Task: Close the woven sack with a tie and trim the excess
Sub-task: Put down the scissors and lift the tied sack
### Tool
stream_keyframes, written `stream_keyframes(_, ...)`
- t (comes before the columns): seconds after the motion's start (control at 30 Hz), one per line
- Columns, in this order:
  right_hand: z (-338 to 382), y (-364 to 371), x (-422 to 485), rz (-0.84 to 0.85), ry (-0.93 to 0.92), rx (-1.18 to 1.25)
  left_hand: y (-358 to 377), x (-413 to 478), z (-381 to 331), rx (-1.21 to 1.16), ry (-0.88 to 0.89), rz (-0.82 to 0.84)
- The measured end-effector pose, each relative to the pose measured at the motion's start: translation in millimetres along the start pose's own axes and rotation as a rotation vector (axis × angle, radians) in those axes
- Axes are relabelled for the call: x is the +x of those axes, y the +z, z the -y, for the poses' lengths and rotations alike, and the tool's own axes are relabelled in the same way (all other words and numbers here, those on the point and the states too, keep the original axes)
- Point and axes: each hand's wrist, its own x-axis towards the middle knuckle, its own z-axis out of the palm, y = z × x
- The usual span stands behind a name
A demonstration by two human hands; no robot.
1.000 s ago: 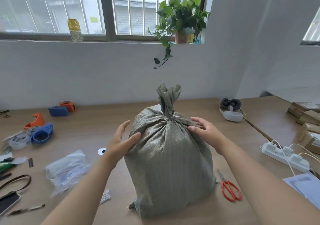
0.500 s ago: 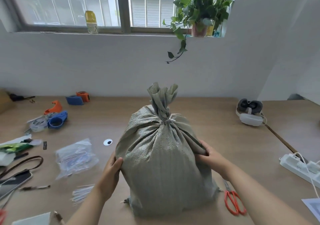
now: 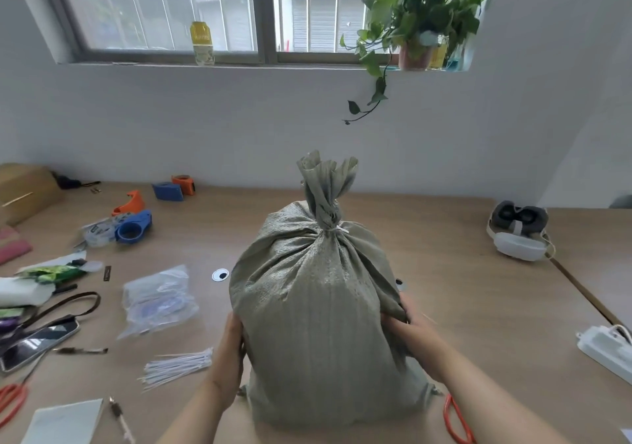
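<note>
A full grey-green woven sack (image 3: 321, 324) stands upright on the wooden table (image 3: 461, 289) in front of me. Its neck is gathered and cinched by a white tie (image 3: 339, 229) with a short stub sticking out to the right. My left hand (image 3: 229, 358) presses flat against the sack's lower left side. My right hand (image 3: 415, 337) grips the lower right side, fingers in the fabric. Orange-handled scissors (image 3: 453, 418) lie on the table at the sack's lower right, partly hidden behind my right forearm.
A bundle of white ties (image 3: 176, 366) and a clear plastic bag (image 3: 157, 300) lie left of the sack. Tape dispensers (image 3: 131, 229), a phone (image 3: 37, 341) and clutter fill the far left. A headset (image 3: 518, 233) and a power strip (image 3: 607, 347) sit on the right.
Both hands slid down from the sack's shoulders to its lower sides. The sack has shifted a little to the right and the view has turned left.
</note>
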Motion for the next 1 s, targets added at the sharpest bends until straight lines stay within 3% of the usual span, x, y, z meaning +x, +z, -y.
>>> stream_keyframes(0.33, 3, 10, 9, -0.127, -0.067, 0.186, 13, 33, -41, 0.102, -0.004, 0.136)
stream_keyframes(0.53, 50, 21, 42, -0.249, -0.128, 0.214, 21, 85, -121, 0.029, 0.018, 0.134)
stream_keyframes(0.63, 81, 29, 62, -0.296, -0.157, 0.222, 15, 108, -143, 0.083, 0.085, 0.232)
stream_keyframes(1.0, 145, 15, 153, -0.334, -0.233, 0.139, 21, 213, -177, 0.083, 0.141, 0.277)
